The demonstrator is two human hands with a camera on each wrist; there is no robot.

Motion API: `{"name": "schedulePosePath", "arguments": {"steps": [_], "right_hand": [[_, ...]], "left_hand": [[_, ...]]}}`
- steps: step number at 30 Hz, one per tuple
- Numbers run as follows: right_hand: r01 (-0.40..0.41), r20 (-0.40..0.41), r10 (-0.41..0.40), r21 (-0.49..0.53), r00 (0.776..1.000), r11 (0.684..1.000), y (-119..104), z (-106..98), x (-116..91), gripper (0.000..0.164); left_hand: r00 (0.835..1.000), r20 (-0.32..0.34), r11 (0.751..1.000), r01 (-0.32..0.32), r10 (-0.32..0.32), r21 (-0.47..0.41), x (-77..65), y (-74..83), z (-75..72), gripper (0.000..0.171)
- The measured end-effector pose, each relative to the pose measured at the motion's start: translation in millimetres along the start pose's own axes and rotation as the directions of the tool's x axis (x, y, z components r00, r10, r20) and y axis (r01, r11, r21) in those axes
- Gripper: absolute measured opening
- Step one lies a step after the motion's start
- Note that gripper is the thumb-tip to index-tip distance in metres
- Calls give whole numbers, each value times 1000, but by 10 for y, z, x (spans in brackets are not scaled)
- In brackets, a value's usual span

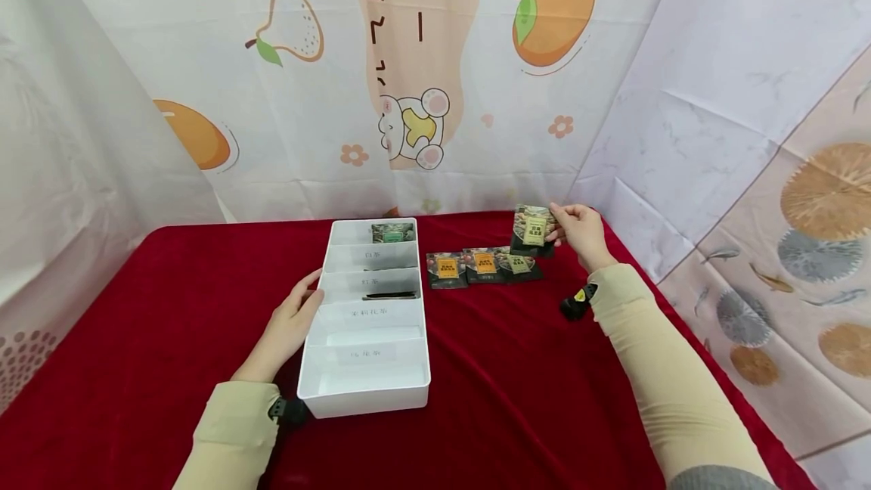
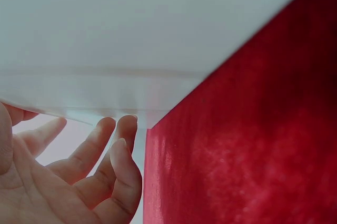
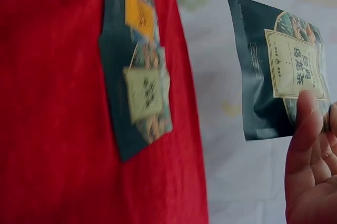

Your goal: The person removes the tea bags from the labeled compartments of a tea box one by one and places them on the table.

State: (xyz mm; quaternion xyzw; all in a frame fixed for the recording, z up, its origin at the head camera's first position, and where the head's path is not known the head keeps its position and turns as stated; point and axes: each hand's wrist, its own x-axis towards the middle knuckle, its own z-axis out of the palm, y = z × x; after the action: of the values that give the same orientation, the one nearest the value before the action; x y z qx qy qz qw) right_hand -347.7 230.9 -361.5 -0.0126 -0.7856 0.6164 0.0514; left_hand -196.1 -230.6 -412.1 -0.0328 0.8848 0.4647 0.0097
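Note:
My right hand [image 1: 581, 233] pinches a dark green tea sachet [image 1: 534, 229] by its edge, held up above the sachets on the table. In the right wrist view the thumb lies on the front of that sachet [image 3: 284, 71], beside its cream label. My left hand [image 1: 291, 327] rests against the left side of a long white divided box [image 1: 364, 402]. Seen from the left wrist, its bent fingertips [image 2: 126, 124] touch the wall of the box [image 2: 105, 29].
Right of the box lie two sachets with orange labels, one sachet [image 1: 446, 269] and another sachet [image 1: 481, 263], and a green-labelled sachet [image 1: 519, 266]. A green packet [image 1: 393, 233] lies in the far compartment, and dark packet edges [image 1: 389, 296] show in a middle one. Red cloth [image 1: 517, 384] covers the table.

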Motion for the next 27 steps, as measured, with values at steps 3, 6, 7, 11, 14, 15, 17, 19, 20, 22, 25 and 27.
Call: {"name": "schedulePosePath", "arguments": {"steps": [3, 6, 7, 11, 14, 15, 17, 19, 20, 22, 25, 27], "right_hand": [[-10, -31, 9, -59, 999, 998, 75, -65, 11, 37], [-22, -59, 17, -94, 998, 995, 148, -116, 22, 38], [-25, -67, 18, -99, 998, 995, 170, -131, 26, 38], [-23, -88, 12, -132, 996, 991, 256, -182, 37, 35], [-34, -99, 17, -179, 995, 983, 316, -217, 39, 36], [-40, -101, 21, -192, 995, 980, 335, -228, 40, 38], [-50, -105, 28, -216, 994, 975, 369, -246, 39, 42], [-60, -107, 35, -237, 994, 970, 399, -256, 37, 46], [-61, -106, 35, -245, 994, 968, 411, -257, 35, 48], [-60, -109, 32, -257, 994, 964, 431, -254, 34, 48], [-58, -122, 25, -270, 992, 961, 463, -239, 34, 44], [-60, -130, 24, -281, 991, 958, 485, -224, 33, 40]], "left_hand": [[1000, 2, 1000, -6, 6, 5, 8, -9, -3, 56], [1000, 8, 1000, -3, 3, 4, 12, -18, -6, 56], [1000, 9, 1000, -1, 1, 3, 14, -19, -7, 56], [1000, 11, 1000, 3, -3, 0, 25, -15, -10, 57], [1000, 14, 1000, 1, -1, -1, 31, -5, -12, 57], [1000, 15, 1000, 0, 0, -1, 32, -3, -12, 57], [1000, 17, 1000, 1, -1, 0, 31, -2, -11, 57], [1000, 16, 1000, 2, -2, 3, 30, -4, -10, 57], [1000, 15, 1000, 1, -1, 3, 30, -5, -10, 57], [1000, 12, 1000, -1, 1, 3, 29, -8, -10, 56], [1000, 9, 1000, -4, 4, 2, 30, -10, -12, 56], [1000, 10, 1000, -2, 2, 2, 28, -11, -14, 56]]}}
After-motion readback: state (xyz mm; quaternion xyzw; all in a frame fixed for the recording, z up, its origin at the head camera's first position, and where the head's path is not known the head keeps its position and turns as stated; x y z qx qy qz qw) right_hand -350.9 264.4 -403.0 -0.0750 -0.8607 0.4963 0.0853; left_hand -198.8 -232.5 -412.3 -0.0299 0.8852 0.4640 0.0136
